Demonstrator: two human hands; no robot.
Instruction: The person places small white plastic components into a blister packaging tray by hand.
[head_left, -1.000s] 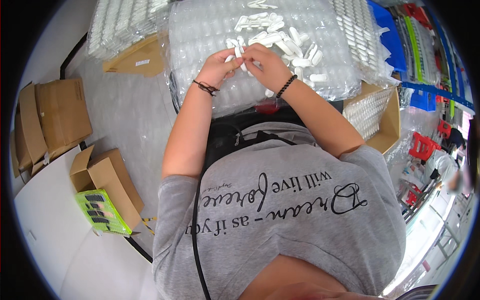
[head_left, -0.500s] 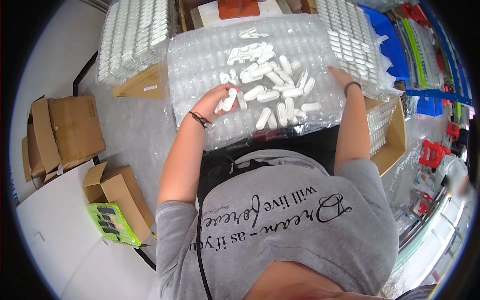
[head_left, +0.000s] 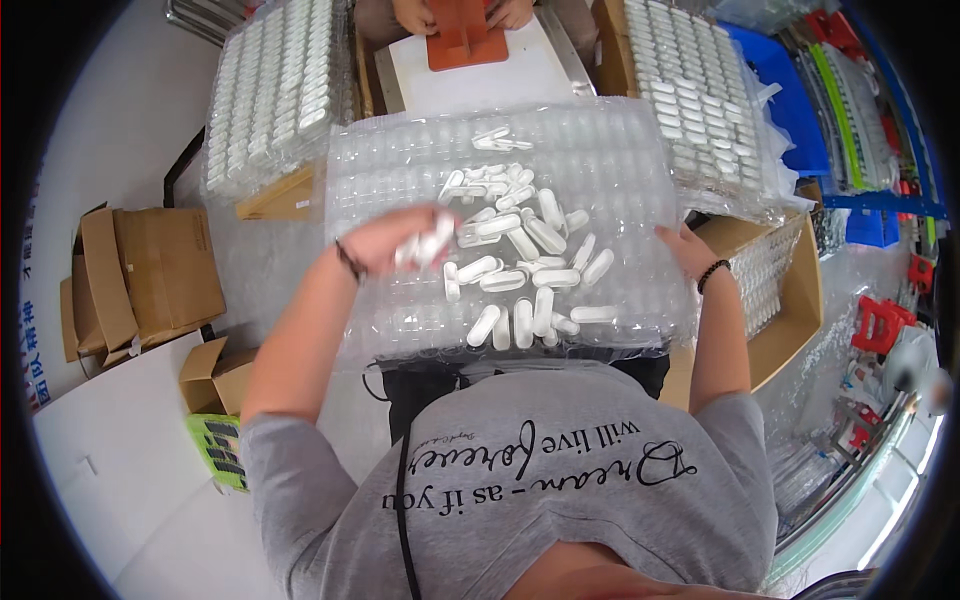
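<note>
A clear plastic blister tray [head_left: 390,180] with rows of pockets lies in front of me, a loose pile of white capsule-shaped plastic pieces [head_left: 545,235] on top. Over its left part, my left hand [head_left: 385,238] is closed around a few of the same white pieces [head_left: 428,245]; motion blurs the fingers. My right hand [head_left: 688,252] grips the tray's right edge, its thumb side partly hidden. A separate small cluster of white pieces [head_left: 500,140] lies near the tray's far edge.
Stacked trays of white pieces stand at far left [head_left: 270,100] and far right [head_left: 700,100]. Beyond my tray, another person's hands [head_left: 512,12] touch an orange fixture [head_left: 466,45] on a white board. An open cardboard box [head_left: 790,340] is at right; cartons [head_left: 165,270] stand left.
The tray with its pile has come closer to my body, my right hand moving along at its edge. My left hand has shifted left and slightly nearer. The other person's hands have come into view.
</note>
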